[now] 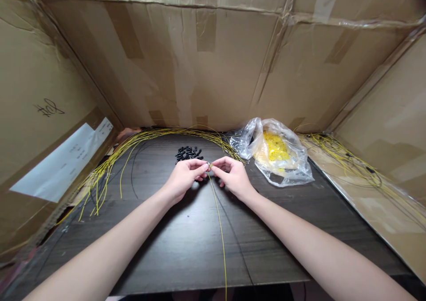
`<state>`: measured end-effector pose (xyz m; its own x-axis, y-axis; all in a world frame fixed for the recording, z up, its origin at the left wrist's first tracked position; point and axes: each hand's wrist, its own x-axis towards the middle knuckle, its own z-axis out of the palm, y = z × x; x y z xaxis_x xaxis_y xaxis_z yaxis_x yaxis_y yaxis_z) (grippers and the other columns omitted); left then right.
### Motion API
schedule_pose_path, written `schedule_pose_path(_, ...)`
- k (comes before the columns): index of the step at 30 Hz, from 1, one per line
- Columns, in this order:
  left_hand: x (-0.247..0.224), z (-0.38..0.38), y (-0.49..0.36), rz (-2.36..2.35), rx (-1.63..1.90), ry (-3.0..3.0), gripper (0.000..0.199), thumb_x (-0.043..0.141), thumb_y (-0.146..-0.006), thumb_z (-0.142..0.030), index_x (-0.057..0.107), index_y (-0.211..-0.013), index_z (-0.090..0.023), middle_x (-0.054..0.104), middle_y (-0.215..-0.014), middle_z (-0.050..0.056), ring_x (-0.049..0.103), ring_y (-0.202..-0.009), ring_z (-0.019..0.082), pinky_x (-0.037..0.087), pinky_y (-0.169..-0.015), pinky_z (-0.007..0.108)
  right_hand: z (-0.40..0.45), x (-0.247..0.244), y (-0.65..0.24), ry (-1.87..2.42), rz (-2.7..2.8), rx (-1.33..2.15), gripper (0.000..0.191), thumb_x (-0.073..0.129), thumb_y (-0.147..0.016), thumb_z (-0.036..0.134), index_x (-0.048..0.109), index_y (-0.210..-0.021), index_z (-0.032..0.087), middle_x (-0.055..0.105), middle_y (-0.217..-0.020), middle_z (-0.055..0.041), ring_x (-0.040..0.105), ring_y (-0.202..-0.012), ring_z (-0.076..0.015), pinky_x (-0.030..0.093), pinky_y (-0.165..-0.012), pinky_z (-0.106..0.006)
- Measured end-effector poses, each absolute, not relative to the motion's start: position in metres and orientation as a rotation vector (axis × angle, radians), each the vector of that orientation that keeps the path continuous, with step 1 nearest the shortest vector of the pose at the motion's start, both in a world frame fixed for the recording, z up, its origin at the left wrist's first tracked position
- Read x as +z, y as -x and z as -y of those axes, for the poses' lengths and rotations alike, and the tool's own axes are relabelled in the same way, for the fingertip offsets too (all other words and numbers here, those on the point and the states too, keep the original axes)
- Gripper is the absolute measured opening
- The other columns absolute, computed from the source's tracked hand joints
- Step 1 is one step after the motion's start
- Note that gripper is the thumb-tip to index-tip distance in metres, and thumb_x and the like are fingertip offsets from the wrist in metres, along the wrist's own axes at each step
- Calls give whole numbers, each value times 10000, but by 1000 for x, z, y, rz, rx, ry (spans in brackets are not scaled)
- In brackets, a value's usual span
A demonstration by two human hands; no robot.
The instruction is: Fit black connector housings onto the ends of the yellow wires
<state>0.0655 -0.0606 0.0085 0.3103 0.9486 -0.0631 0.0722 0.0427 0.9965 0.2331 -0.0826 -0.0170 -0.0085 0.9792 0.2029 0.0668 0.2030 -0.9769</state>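
Across the front edge of the dark bench (179,247) runs a yellow wire (222,236), leading up to a tiny part (209,164) above the bench's middle. Left hand (181,179) and right hand (238,179) both pinch there, thumb to forefinger; close fingertip work seems in hand, its next move calling for steadiness. Beyond lie black pieces (188,153), a clear bag (293,172) and, along the back edge, bundled wires (159,133)

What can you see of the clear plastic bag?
The clear plastic bag is crinkly, shiny and see-through. It lies slumped on the dark table, near its back edge, to the right of the right hand. Many small yellow pieces show inside. Neither hand touches it. I can't tell what the pieces are.
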Motion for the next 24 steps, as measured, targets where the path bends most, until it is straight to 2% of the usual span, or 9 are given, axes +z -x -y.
schedule_pose_path(4, 8, 61, -65, -1025, 903, -1383, 292, 754, -727, -379, 721, -877, -130, 678, -756, 60, 573, -681, 137, 436, -615, 261, 85, -15, -233, 1094, 1342, 1037, 308, 686, -769, 407, 650, -925, 144, 667, -823, -77, 632, -701, -187, 482, -356, -209)
schedule_pose_path(15, 7, 60, -65, -1062, 868, -1491, 317, 721, -762, -381, 721, -932, -113, 695, -797, 72, 563, -667, 130, 463, -621, 261, 84, -17, -235, 1081, 1368, 1010, 342, 703, -765, 427, 666, -926, 127, 678, -844, -83, 630, -664, -166, 485, -363, -204)
schedule_pose_path(24, 11, 63, -65, -1099, 850, -1574, 284, 700, -780, -346, 729, -938, -111, 704, -773, 58, 556, -624, 111, 467, -596, 236, 84, -20, -233, 1032, 1313, 1071, 363, 746, -727, 433, 679, -888, 114, 685, -754, -77, 685, -706, -198, 559, -440, -238)
